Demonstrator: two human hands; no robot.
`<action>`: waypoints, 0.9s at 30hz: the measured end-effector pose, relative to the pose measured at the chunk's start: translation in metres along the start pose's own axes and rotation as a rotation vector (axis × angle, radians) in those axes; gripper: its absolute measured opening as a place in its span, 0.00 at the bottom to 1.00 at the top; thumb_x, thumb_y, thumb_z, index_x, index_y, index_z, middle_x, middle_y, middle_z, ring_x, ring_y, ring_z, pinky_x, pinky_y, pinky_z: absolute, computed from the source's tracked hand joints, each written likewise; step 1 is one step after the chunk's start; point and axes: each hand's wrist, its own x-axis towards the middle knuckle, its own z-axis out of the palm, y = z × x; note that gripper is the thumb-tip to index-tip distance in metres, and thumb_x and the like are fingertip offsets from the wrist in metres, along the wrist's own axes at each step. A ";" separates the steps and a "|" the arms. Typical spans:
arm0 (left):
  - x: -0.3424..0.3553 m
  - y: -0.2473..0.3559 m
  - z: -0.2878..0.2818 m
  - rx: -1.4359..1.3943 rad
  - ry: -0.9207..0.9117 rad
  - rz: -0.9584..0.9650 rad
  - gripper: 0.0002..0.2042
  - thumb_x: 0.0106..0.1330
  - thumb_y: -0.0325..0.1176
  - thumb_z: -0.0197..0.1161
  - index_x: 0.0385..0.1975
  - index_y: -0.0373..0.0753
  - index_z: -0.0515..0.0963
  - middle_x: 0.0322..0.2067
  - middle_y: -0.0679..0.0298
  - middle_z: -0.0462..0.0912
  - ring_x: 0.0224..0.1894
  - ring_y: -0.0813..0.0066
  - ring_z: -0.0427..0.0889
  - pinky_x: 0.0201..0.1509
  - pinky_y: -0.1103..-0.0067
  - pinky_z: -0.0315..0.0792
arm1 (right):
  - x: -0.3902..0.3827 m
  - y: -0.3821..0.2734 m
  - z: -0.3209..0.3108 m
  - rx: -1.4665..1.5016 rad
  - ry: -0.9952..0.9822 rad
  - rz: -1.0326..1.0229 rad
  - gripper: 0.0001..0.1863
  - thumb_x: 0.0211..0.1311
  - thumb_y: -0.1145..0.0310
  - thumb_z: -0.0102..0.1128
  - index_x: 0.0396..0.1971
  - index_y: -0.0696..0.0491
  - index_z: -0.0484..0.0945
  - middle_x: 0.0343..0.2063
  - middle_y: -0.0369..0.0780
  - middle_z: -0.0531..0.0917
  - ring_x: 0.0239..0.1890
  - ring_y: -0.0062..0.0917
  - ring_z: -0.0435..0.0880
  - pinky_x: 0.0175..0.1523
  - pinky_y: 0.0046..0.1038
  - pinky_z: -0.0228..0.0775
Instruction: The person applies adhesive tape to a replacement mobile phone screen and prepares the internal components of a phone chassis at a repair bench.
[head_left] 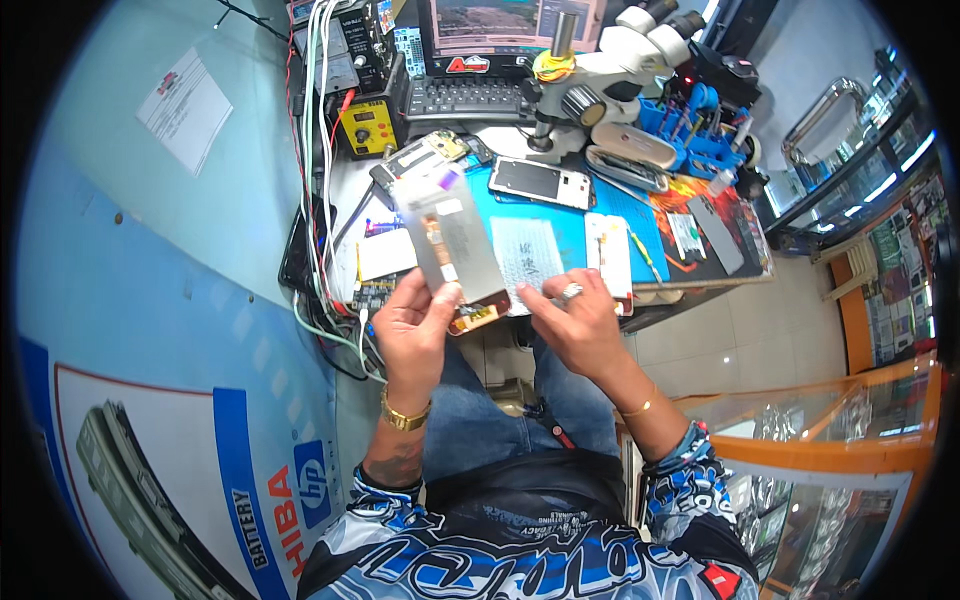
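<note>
My left hand point(413, 325) is closed on the lower edge of a phone display panel point(463, 246), thumb on top. The panel is tilted up, its grey back showing, with a copper-coloured flex cable and a small board at its lower end. My right hand point(583, 322) hovers beside the panel's lower right corner, index finger stretched toward it and the other fingers partly bent; its palm is hidden. Just beyond these fingers lies a whitish translucent sleeve point(528, 250) with dark marks. A white phone part point(608, 248) lies to its right on the blue mat point(570, 228).
An opened phone frame point(541, 183) lies at the mat's far side, with a microscope point(590, 85) and laptop point(470, 98) behind. A yellow-fronted station point(368, 128) and cables point(318, 150) stand left. Blue tool holder point(700, 135), tweezers point(645, 250) and a grey phone back point(715, 235) sit right.
</note>
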 end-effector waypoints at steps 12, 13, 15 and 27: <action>0.055 -0.046 0.016 -0.067 -0.143 -0.425 0.20 0.70 0.24 0.63 0.60 0.26 0.73 0.45 0.57 0.86 0.44 0.78 0.85 0.45 0.84 0.80 | 0.011 0.022 -0.016 0.191 -0.392 0.232 0.21 0.52 0.62 0.74 0.44 0.55 0.81 0.42 0.42 0.82 0.48 0.35 0.78 0.54 0.41 0.64; 0.058 -0.047 0.017 -0.041 -0.168 -0.439 0.20 0.70 0.24 0.63 0.60 0.26 0.73 0.44 0.57 0.86 0.43 0.79 0.85 0.44 0.84 0.80 | 0.006 0.027 -0.019 0.168 -0.367 0.255 0.22 0.52 0.62 0.74 0.45 0.55 0.81 0.43 0.41 0.82 0.48 0.35 0.78 0.54 0.41 0.64; 0.063 -0.042 0.022 0.014 -0.227 -0.505 0.21 0.70 0.25 0.64 0.61 0.27 0.73 0.42 0.59 0.87 0.40 0.81 0.84 0.43 0.85 0.79 | -0.002 0.038 -0.024 0.131 -0.343 0.325 0.27 0.50 0.61 0.76 0.51 0.53 0.81 0.48 0.43 0.80 0.53 0.37 0.76 0.56 0.43 0.63; 0.047 -0.049 0.035 0.935 -0.188 -0.039 0.26 0.60 0.37 0.72 0.56 0.30 0.78 0.30 0.50 0.83 0.27 0.58 0.83 0.34 0.66 0.76 | -0.050 0.046 -0.029 0.009 -0.327 0.501 0.31 0.48 0.70 0.75 0.57 0.45 0.80 0.63 0.48 0.71 0.68 0.47 0.66 0.69 0.53 0.56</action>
